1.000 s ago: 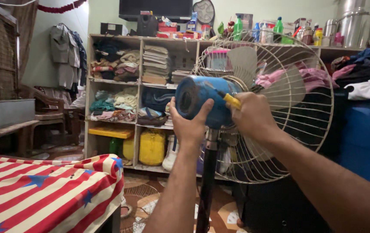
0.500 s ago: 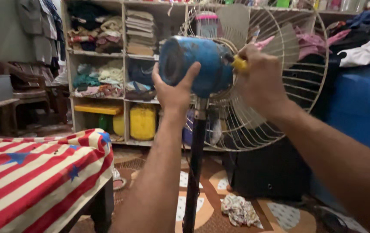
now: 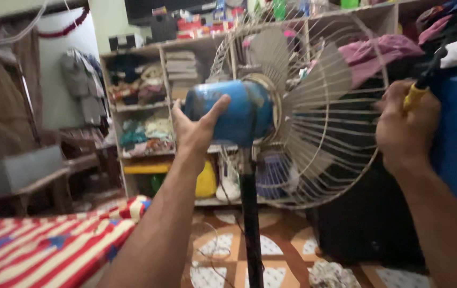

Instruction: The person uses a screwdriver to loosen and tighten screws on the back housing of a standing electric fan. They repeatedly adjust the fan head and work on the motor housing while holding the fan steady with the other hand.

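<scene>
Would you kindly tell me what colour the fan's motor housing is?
The motor housing is blue, somewhat worn, under the left hand; the head view shows it.

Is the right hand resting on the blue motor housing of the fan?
No, the right hand holds a yellow-handled screwdriver beside the fan guard; the left hand grips the blue motor housing.
</scene>
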